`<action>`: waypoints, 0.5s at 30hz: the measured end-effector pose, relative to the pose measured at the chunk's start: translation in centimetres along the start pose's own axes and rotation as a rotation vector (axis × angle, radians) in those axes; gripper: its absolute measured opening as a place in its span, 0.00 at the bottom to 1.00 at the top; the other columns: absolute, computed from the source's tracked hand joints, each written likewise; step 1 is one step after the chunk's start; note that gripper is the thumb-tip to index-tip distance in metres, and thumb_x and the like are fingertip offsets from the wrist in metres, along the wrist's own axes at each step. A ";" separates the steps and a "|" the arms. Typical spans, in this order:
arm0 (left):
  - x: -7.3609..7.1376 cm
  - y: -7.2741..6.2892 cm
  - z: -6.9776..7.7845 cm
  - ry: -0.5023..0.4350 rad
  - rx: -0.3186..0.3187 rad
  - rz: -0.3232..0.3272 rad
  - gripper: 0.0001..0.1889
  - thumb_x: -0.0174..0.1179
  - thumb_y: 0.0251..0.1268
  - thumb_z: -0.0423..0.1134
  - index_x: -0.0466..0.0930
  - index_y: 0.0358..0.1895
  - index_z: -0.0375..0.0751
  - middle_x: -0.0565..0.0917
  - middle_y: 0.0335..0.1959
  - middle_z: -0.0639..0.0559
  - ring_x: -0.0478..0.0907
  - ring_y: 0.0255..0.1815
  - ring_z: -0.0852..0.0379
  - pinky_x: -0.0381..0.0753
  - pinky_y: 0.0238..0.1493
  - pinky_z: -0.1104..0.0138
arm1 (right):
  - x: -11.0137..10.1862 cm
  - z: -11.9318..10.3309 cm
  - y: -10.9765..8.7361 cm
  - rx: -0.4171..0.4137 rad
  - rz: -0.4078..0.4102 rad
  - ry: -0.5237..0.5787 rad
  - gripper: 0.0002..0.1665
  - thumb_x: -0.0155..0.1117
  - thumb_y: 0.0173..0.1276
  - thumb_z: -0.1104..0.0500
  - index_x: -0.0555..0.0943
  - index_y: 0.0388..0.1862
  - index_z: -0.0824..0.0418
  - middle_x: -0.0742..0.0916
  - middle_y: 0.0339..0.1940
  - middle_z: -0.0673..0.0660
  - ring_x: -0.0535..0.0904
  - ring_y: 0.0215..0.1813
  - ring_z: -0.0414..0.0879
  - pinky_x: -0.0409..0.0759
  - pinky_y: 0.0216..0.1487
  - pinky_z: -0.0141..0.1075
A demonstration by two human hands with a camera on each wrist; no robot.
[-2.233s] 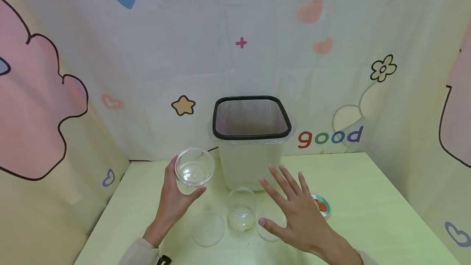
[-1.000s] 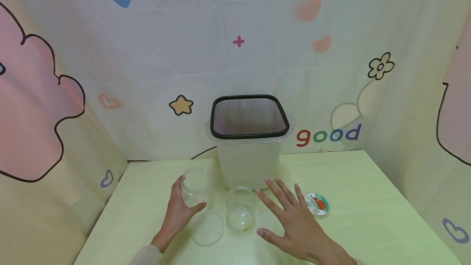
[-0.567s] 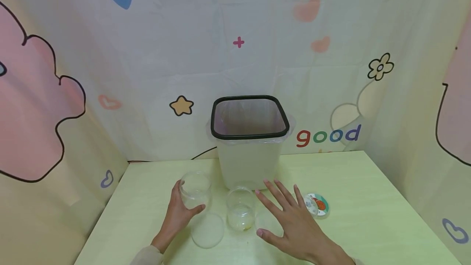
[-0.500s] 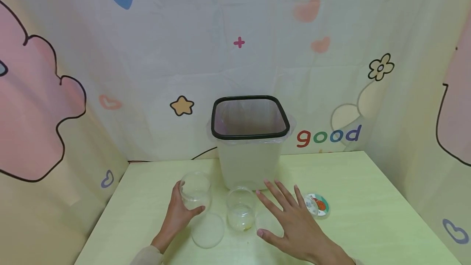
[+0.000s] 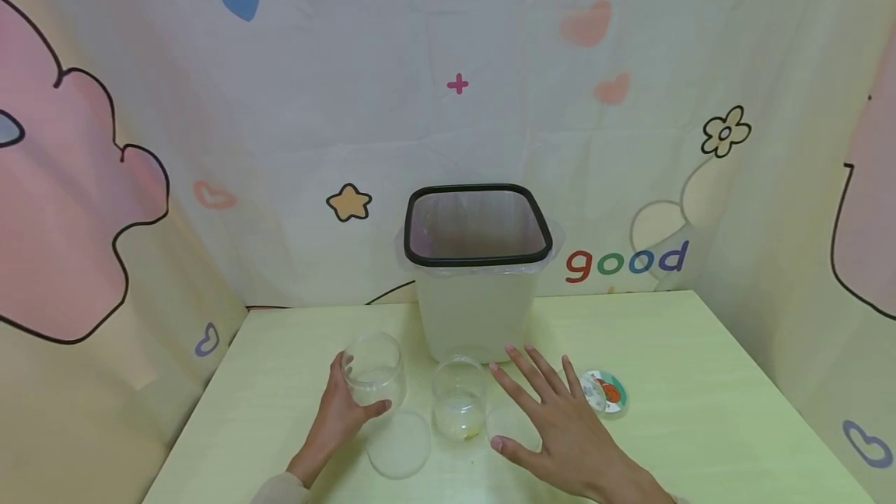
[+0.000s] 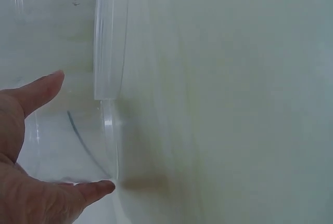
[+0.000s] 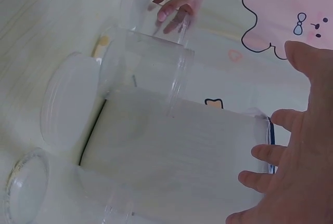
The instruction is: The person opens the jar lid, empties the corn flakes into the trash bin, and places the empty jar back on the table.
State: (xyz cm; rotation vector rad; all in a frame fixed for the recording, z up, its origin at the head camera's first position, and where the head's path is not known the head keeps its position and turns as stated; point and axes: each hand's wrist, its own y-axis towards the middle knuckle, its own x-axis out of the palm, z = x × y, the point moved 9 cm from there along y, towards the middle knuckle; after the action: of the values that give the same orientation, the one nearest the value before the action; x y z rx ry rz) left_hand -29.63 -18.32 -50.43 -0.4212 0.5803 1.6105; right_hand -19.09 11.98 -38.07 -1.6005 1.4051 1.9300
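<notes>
My left hand (image 5: 339, 411) grips a clear plastic jar (image 5: 374, 372) at the left of the bin. Its thumb lies in front and its fingers go round the left side; in the left wrist view the thumb (image 6: 39, 94) shows beside the jar. The jar stands upright, mouth up. A clear round lid (image 5: 400, 444) lies just in front of it. To the right stands a second clear jar (image 5: 458, 399) with a yellowish speck near its base. My right hand (image 5: 560, 426) is held with fingers spread, holding nothing, and partly covers another clear lid (image 5: 509, 420).
A pale bin (image 5: 479, 309) with a black rim and a plastic liner stands behind the jars. A round printed piece (image 5: 611, 391) in green and red lies beyond my right hand. A patterned curtain (image 5: 490, 123) surrounds the pale green table (image 5: 686, 411).
My left hand has brought its jar down from the air to the table, left of the second jar. The lid in front has shifted slightly. My right hand has barely moved, fingers still spread.
</notes>
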 end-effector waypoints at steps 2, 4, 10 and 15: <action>0.2 -0.1 0.0 -0.002 -0.001 -0.014 0.65 0.80 0.41 0.44 0.38 0.76 0.31 0.56 0.74 0.28 0.57 0.73 0.27 0.64 0.69 0.39 | 0.0 0.1 0.0 0.003 -0.001 0.000 0.46 0.56 0.66 0.30 0.56 0.79 0.38 0.56 0.82 0.48 0.58 0.79 0.57 0.15 0.76 0.37; 0.3 -0.2 -0.1 0.002 -0.005 -0.027 0.67 0.80 0.41 0.46 0.35 0.77 0.32 0.53 0.75 0.27 0.56 0.74 0.27 0.63 0.70 0.38 | 0.1 0.2 -0.1 0.003 -0.005 -0.002 0.45 0.56 0.66 0.30 0.56 0.79 0.38 0.56 0.82 0.48 0.58 0.79 0.57 0.15 0.76 0.37; -0.5 -0.8 0.8 0.050 0.009 -0.024 0.67 0.78 0.43 0.52 0.35 0.77 0.35 0.48 0.76 0.31 0.56 0.74 0.28 0.64 0.68 0.37 | 0.1 0.6 -0.1 0.012 -0.012 0.003 0.46 0.56 0.66 0.30 0.55 0.79 0.38 0.56 0.82 0.48 0.58 0.78 0.57 0.15 0.76 0.37; -1.6 -1.3 2.7 0.077 0.070 0.003 0.67 0.78 0.43 0.55 0.36 0.78 0.41 0.43 0.79 0.38 0.50 0.77 0.34 0.61 0.70 0.38 | 0.1 0.8 0.0 0.022 -0.017 0.002 0.46 0.56 0.66 0.30 0.55 0.79 0.38 0.56 0.82 0.48 0.56 0.79 0.57 0.15 0.76 0.37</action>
State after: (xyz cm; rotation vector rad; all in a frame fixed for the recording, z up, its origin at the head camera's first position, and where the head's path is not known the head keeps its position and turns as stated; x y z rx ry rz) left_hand -28.00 -17.91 -47.47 -0.4317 0.6942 1.5777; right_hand -19.62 12.61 -38.23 -1.5998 1.4045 1.8975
